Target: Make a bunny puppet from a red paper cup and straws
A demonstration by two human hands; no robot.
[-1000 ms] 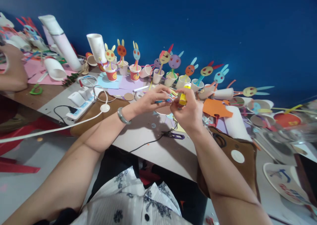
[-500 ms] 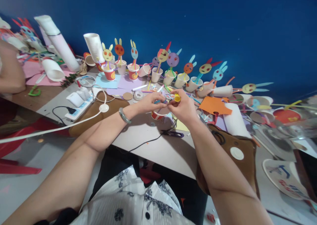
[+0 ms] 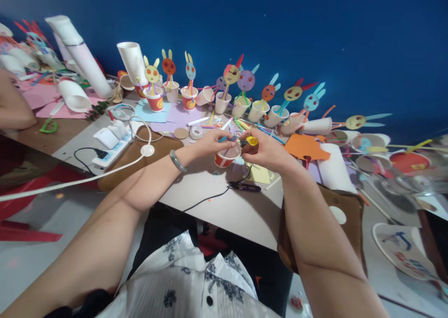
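Pinching blue piece (image 3: 223, 139) in L hand (image 3: 209, 143), holding yellow tube (image 3: 251, 141) in R hand (image 3: 266, 149): prob. light, fairly stiff, best taken mid-barrel.

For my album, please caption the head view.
Left hand and right hand at a red cup, rabbit-eared figures behind.

A white shirt (image 3: 191, 278) is worn, with thin ridges in the cloth. Dark flowers (image 3: 170, 298) are printed on it, and a round black button (image 3: 209, 300) is sewn on the front. A smooth grey-green bangle (image 3: 177, 162) is worn on the left wrist (image 3: 189, 155). Black cloth (image 3: 159, 236) is worn below.
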